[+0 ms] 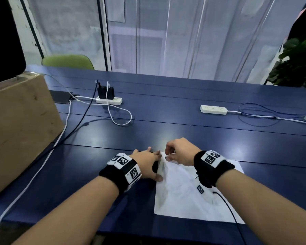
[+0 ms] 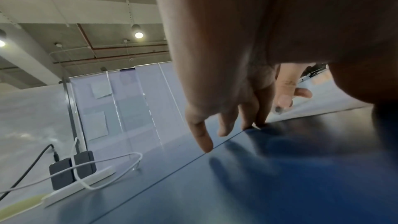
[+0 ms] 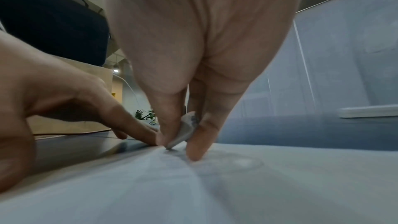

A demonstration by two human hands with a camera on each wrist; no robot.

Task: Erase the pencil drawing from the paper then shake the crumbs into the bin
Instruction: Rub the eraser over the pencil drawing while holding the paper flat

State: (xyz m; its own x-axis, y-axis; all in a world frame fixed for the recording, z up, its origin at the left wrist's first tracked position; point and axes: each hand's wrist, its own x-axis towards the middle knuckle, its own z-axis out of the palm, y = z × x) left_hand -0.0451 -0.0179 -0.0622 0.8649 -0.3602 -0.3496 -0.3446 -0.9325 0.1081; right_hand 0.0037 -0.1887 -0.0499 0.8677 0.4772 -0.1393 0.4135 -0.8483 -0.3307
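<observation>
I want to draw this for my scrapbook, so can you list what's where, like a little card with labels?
Paper: white sheet of paper, flat on the dark blue table
Right hand: pinches a small grey eraser against the paper's far left corner
Left hand: fingers straight, pressing the paper's left edge
Pencil marks: faint
Bin: not in view

Two bare forearms, no sleeves. The left wrist carries a black fabric band wrapped by a white strip printed with square black-and-white coded markers, three of them visible. The right wrist carries a matching black band with white marker panels on its upper face and one further small marker tag on its near side. A thin black cable leaves the right band and runs toward the near edge. The left hand and right hand wear no gloves or rings.
</observation>
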